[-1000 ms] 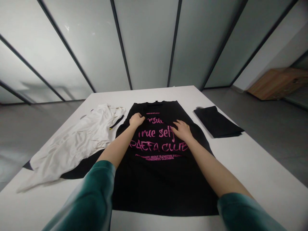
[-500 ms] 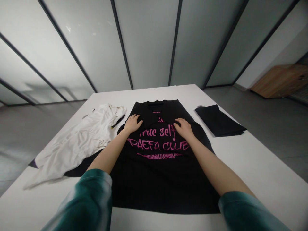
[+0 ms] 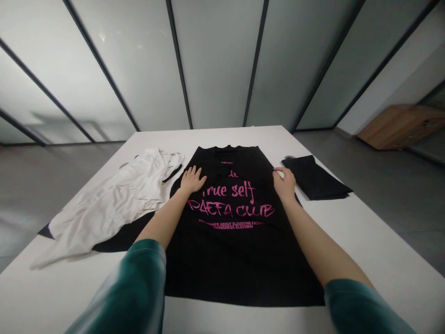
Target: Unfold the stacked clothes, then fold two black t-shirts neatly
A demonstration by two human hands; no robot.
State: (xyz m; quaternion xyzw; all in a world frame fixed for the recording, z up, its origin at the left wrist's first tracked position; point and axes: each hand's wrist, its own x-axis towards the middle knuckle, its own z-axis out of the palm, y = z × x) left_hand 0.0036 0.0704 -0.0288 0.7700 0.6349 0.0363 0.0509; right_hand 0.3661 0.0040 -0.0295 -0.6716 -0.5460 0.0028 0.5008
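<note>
A black T-shirt (image 3: 229,250) with pink lettering lies flat on the white table (image 3: 365,241), collar at the far end. My left hand (image 3: 192,179) rests open on the shirt's left side, fingers spread flat beside the print. My right hand (image 3: 285,182) sits at the shirt's right edge with its fingers curled at the fabric's edge; whether it pinches the cloth I cannot make out.
A crumpled white garment (image 3: 114,204) lies left of the shirt, over a dark cloth (image 3: 118,239). A folded black garment (image 3: 314,178) lies at the right. A wooden cabinet (image 3: 399,125) stands on the floor at far right. Glass panels rise behind the table.
My right hand slid from the shirt's middle out to its right edge. My left hand, closed a second ago, has flattened and shifted slightly left. The fold hiding the top print line has smoothed.
</note>
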